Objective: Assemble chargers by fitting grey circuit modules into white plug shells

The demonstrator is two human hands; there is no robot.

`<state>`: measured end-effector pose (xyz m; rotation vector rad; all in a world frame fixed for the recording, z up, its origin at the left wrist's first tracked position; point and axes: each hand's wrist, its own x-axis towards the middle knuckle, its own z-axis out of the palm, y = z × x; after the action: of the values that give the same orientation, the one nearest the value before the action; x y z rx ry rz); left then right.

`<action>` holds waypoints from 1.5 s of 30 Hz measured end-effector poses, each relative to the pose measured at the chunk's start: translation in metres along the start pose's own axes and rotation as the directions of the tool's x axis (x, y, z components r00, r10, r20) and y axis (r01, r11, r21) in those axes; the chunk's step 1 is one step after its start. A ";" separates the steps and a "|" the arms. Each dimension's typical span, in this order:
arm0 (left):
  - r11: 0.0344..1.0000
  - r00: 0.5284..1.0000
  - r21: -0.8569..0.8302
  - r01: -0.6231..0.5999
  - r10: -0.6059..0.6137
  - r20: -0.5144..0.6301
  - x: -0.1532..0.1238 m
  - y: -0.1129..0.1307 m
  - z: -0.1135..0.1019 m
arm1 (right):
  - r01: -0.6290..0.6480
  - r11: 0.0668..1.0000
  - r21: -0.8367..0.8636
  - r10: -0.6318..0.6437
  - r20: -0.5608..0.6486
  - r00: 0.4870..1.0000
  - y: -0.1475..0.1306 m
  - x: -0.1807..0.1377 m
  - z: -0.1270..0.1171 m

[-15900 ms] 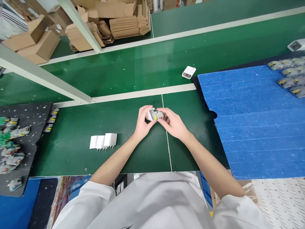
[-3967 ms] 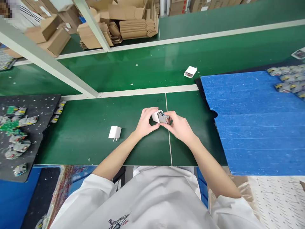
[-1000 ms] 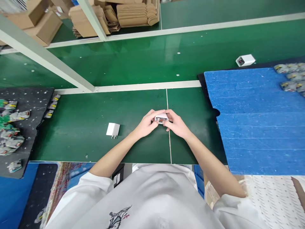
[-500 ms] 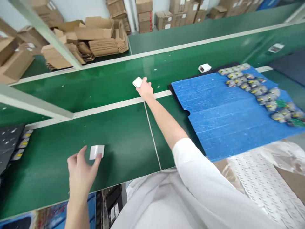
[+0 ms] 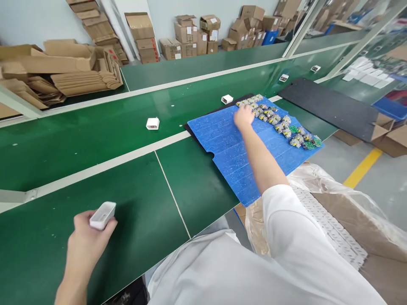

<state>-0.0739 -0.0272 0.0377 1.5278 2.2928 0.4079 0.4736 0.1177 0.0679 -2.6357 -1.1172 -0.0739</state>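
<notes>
My left hand [image 5: 83, 237] is closed round a white charger shell [image 5: 102, 215], held just above the near green bench [image 5: 152, 199] at the lower left. My right hand [image 5: 243, 117] reaches far out over the blue foam mat [image 5: 235, 148], its fingers curled down at the near end of a cluster of several small circuit boards [image 5: 280, 125]. I cannot see whether those fingers grip a board. A finished white charger [image 5: 152, 123] lies on the green conveyor belt [image 5: 95, 123] beyond the white rail.
A second white charger [image 5: 227, 99] sits on the belt just behind the mat. Further right lie two more small white units [image 5: 283, 77] and a black foam sheet [image 5: 330, 108]. Flattened cartons [image 5: 73, 78] pile up at back left, boxes [image 5: 392, 142] at right.
My right hand has left the charger on the belt and swung right onto the blue mat by the boards. My left hand has picked up the white shell. The view has turned right.
</notes>
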 end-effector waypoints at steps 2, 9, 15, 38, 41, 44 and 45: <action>0.993 0.991 -0.049 -0.110 0.113 0.071 0.004 0.025 0.008 | -0.081 0.997 -0.012 0.081 -0.004 0.997 0.031 0.008 0.000; 0.735 0.738 -0.192 -0.650 0.671 0.071 0.026 0.070 0.053 | -0.148 0.988 0.048 0.150 -0.045 0.988 0.028 0.011 0.010; 0.625 0.629 -0.121 -0.771 0.778 0.010 0.057 0.067 0.075 | 0.240 0.897 0.370 -0.237 -0.055 0.970 -0.027 -0.049 0.020; 0.457 0.464 -0.094 -0.885 0.844 -0.269 0.059 0.055 0.092 | 0.352 0.140 0.926 -0.804 -0.101 0.586 -0.104 -0.303 0.045; 0.455 0.456 -0.077 -0.887 0.838 -0.298 0.057 0.055 0.091 | 0.403 0.158 0.901 -0.788 -0.131 0.602 -0.101 -0.305 0.045; 0.444 0.440 -0.070 -0.893 0.833 -0.336 0.055 0.055 0.091 | 0.475 0.129 0.871 -0.794 -0.197 0.576 -0.100 -0.306 0.045; 0.449 0.447 -0.074 -0.890 0.830 -0.334 0.055 0.055 0.091 | 0.495 0.126 0.860 -0.800 -0.207 0.564 -0.099 -0.306 0.045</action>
<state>-0.0075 0.0482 -0.0272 2.5424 1.2615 1.1553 0.1858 -0.0179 0.0009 -1.0605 -1.7554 0.6140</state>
